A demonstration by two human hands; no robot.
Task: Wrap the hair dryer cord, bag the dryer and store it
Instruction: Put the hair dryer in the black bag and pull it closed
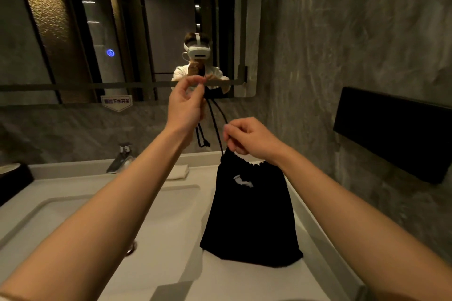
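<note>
A black drawstring bag (252, 215) with a small white dryer logo stands on the white counter, its mouth gathered tight. The hair dryer itself is hidden, and I cannot tell what is inside the bag. My right hand (249, 138) pinches the bunched top edge of the bag. My left hand (187, 104) is raised above and to the left, fingers pinched on the black drawstring (216, 120), which runs taut down to the bag mouth. The cord's knotted ends dangle below my left hand.
A white sink basin (122, 203) lies left of the bag, with a chrome faucet (121, 159) behind it and a folded white cloth (178, 172) beside that. A mirror (73, 32) covers the back wall. A black box (391, 132) is mounted on the right wall.
</note>
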